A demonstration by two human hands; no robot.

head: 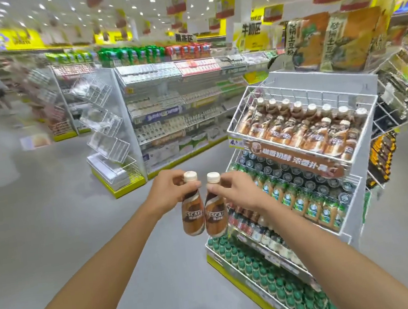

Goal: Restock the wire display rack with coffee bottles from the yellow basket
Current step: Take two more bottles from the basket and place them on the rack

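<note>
The wire display rack fills the right side of your view, white, tiered and standing on the grey floor. Its top tier already carries rows of brown coffee bottles lying tilted, caps toward the back edge, above a brown banner along the front edge. The tiers below hold dark-capped and green-labelled drinks, and the lowest holds green-capped bottles. Behind and to the left stand long white store shelves, blurred.

Both your arms reach forward in front of the rack's left edge, level with its second tier. Your left hand is closed round the neck of the left coffee bottle, fingers just under its cream cap. Your right hand grips the neck of the right coffee bottle the same way. The two bottles hang upright, side by side and touching or nearly so, over the floor.
</note>
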